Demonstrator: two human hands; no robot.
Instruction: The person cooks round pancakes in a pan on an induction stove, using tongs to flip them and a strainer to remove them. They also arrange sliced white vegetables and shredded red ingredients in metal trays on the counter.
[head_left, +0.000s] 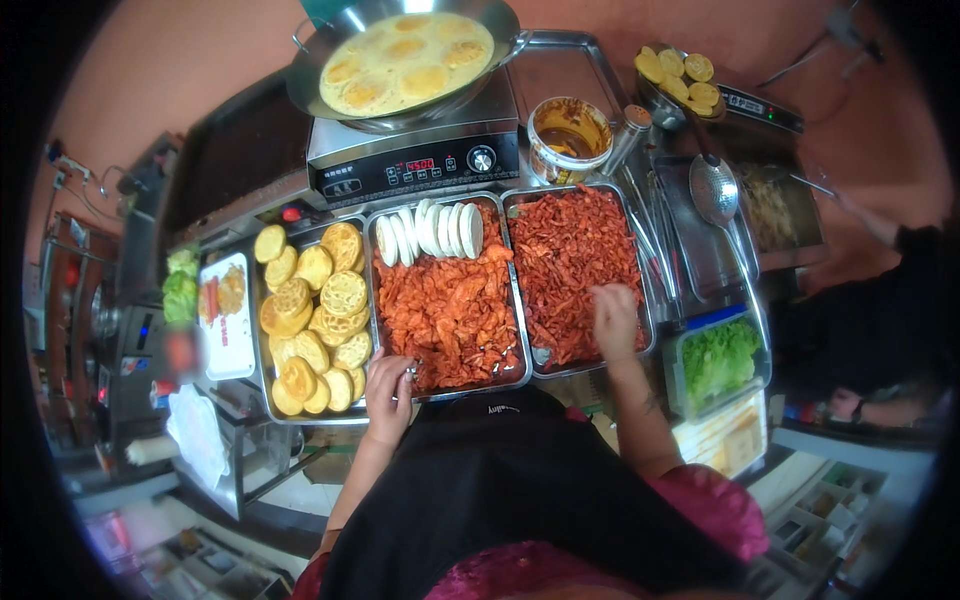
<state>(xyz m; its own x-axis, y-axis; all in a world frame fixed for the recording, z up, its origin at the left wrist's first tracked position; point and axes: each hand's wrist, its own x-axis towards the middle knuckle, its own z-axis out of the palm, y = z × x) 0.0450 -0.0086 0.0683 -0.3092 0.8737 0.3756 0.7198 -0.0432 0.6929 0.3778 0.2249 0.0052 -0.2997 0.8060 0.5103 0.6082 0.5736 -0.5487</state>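
Note:
My left hand (390, 391) rests at the front left corner of the middle metal tray (525, 330), its fingers bent over the rim; whether it grips anything is unclear. This tray holds orange-red seasoned meat pieces (450, 307) and, at its back, a row of pale round dough discs (431, 231). Over the right metal tray (646, 315), full of darker red meat strips (574, 255), is my right hand (615, 311), blurred, its fingertips hidden or unclear. Golden round flatbreads (300, 379) fill the left metal tray (262, 360).
Behind the trays, a wok (300, 82) of frying flatbreads sits on an induction cooker (420, 157). A sauce tub (570, 142), tongs (652, 240), a perforated ladle (714, 187) and a lettuce box (716, 367) stand rightward. Another person (862, 322) is at far right.

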